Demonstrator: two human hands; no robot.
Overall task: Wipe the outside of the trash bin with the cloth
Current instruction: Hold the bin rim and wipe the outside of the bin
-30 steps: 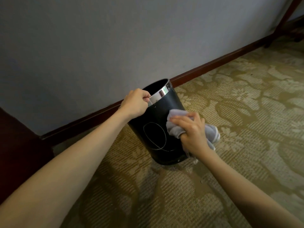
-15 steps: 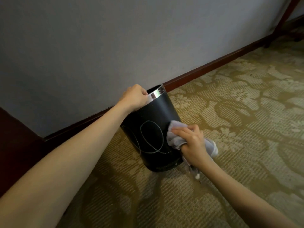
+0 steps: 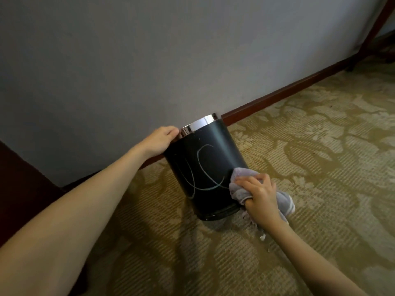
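Observation:
A black round trash bin [image 3: 205, 163] with a shiny metal rim and pale looping lines on its side stands tilted on the carpet by the wall. My left hand [image 3: 159, 139] grips the rim at the bin's upper left. My right hand [image 3: 259, 195] holds a bunched grey cloth [image 3: 241, 182] and presses it against the bin's lower right side, near the base. The cloth's loose end trails behind my wrist.
A grey wall with a dark red skirting board [image 3: 277, 99] runs behind the bin. Patterned beige carpet [image 3: 320, 157] spreads to the right and front. Dark wooden furniture [image 3: 19, 184] stands at the left, and a wooden leg [image 3: 372, 33] at the top right.
The bin has tipped back more upright and turned, showing more of the looping lines. My right hand has slid the cloth down toward the bin's base. My left hand stayed on the rim.

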